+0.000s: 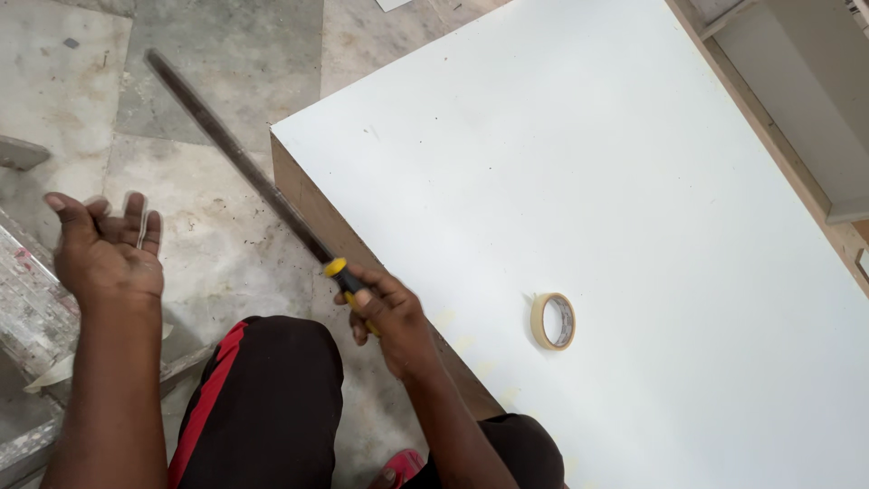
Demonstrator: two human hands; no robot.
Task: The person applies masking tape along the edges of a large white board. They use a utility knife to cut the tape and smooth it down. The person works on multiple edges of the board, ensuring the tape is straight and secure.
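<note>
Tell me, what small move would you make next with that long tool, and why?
Probably lower the long dark blade against the edge of the white board and steady it. The right hand grips the yellow-and-black handle with the blade out over the floor, while the left hand hangs open, holding nothing.

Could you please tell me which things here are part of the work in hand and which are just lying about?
In use:
right hand gripping the long file
white board, which the file lies beside

Lying about:
tape roll on the board
left hand, open and empty
</note>
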